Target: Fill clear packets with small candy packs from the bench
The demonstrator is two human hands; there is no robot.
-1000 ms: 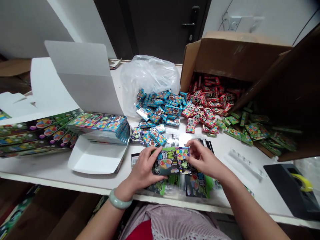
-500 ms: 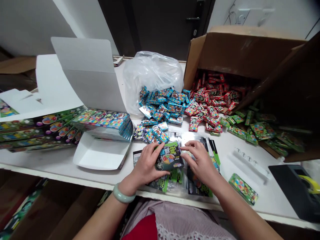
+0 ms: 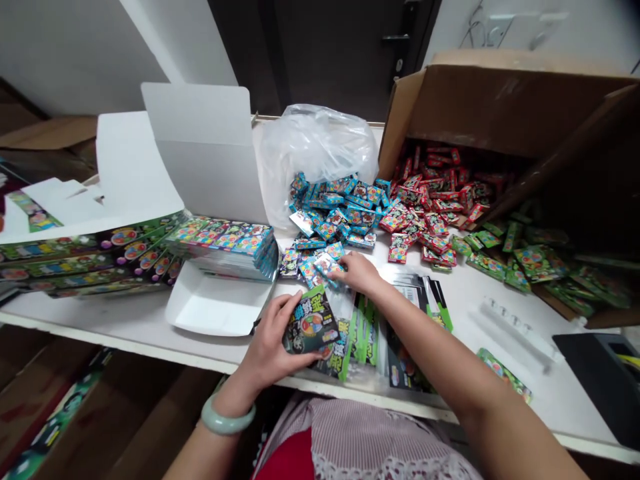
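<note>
My left hand point(image 3: 267, 343) is closed on a dark green printed pouch point(image 3: 311, 323), held just above the table's near edge over several more pouches point(image 3: 395, 353) lying flat. My right hand point(image 3: 356, 272) reaches forward across the table and its fingers pinch a small blue packet point(image 3: 325, 265) at the near edge of the blue packet pile point(image 3: 340, 210). Red packets point(image 3: 430, 207) spill from a tipped cardboard box point(image 3: 475, 100), and green packets point(image 3: 530, 260) lie to the right of them.
A white open carton point(image 3: 215, 307) with stacked colourful packs point(image 3: 225, 243) stands at the left, beside flat printed boxes point(image 3: 75, 260). A clear plastic bag point(image 3: 315, 143) sits behind the blue pile. A black tape dispenser point(image 3: 605, 380) is at the right edge. A lone green packet point(image 3: 503, 373) lies near my right forearm.
My right hand left the pouch and moved forward to the blue packets, taking hold of one. My left hand kept the pouch and tilted it slightly. The camera shifted left.
</note>
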